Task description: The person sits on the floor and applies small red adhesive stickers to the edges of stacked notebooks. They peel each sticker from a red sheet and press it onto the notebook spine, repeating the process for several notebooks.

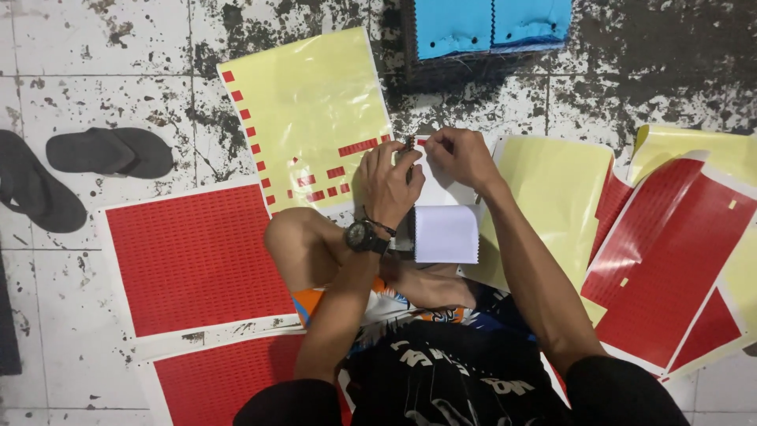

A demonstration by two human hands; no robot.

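Stained tile floor [95,102] spread with red sticker sheets [197,256] at 9 o'clock, 4 o'clock. Yellow backing sheet [315,102] at 12 o'clock, mostly stripped. White fabric swatch book [446,233] at centre on knee. Left hand [388,183] fingers closed, steadying book top; right hand [461,158] fingers pinched on small red sticker [421,142]. Press squarely, keeping edges aligned.

So it's label sheets all over the floor — a yellow backing sheet [311,110] up top with only a few small red labels left along its edge and bottom, plus full red sticker sheets [197,256] at the lower left. On the right there's another peeled yellow sheet [552,197] and a pile of red ones [670,260] — all rectangular.
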